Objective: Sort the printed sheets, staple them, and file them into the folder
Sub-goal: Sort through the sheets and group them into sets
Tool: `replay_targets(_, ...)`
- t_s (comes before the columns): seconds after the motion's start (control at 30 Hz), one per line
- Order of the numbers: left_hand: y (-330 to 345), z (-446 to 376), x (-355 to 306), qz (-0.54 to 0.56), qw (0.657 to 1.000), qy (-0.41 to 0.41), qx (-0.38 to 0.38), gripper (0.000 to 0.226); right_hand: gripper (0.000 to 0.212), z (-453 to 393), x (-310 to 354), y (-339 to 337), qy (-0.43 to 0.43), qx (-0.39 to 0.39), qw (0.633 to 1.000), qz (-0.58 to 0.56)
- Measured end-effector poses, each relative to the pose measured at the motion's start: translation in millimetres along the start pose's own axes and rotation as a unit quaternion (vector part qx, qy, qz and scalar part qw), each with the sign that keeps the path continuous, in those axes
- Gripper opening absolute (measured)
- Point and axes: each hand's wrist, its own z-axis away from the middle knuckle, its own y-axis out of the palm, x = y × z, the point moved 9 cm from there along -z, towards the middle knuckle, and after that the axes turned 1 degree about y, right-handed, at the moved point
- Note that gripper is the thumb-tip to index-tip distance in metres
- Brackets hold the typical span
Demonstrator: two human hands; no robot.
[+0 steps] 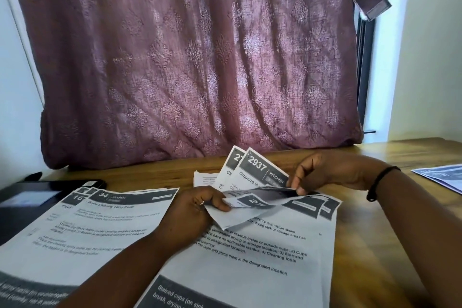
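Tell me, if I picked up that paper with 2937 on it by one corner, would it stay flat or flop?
Probably flop. The 2937 sheet looks thin, and the sheet under it already curls where the right hand pinches it. It is likely very light, since the left hand holds several fanned sheets at once. Loose sheets may also slide apart.

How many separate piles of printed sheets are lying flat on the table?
3: left pile, topped by sheet 34; centre pile under the hands; a third at the right edge, partly cut off. Others may lie outside view.
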Motion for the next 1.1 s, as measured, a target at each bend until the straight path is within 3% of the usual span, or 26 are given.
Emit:
replay_targets(0.1,-0.2,0.0,0.6,-0.006,1.0,-0.008,-0.001,0.04,0.014,-1.3,-0.5,2.8,0.003,-0.001,1.0,-0.029)
replay_targets(0.2,-0.7,-0.6,7.0,0.008,0.999,-0.031,-0.009,0.042,0.006,-7.3,3.3,-14.8,-0.036,-0.111,0.992,-0.05)
replay_targets(0.3,-1.3,-0.7,9.6,0.014,0.999,-0.038,-0.014,0.047,0.012,-12.0,1.4,-21.1,-0.044,-0.176,0.983,-0.04)
replay_targets(0.63,-2.7,-1.4,4.2,-0.003,1.0,-0.019,-0.023,0.029,0.009,-14.3,3.0,-19.3,-0.052,-0.208,0.977,-0.005)
replay_targets(0.83,-2.2,-1.6,10.9,0.016,0.999,-0.036,-0.027,0.031,0.01,-13.2,7.7,-14.8,-0.067,-0.187,0.98,-0.013)
replay_targets(0.93,-2.8,-1.7,10.0,0.017,0.999,-0.037,-0.024,0.029,0.01,-7.9,13.7,-3.0,-0.068,-0.109,0.991,-0.021)
replay_targets(1.1,-3.3,-1.2,6.9,0.026,0.999,-0.036,-0.015,0.048,0.009,-1.7,4.0,20.7,0.016,0.032,0.999,0.015)
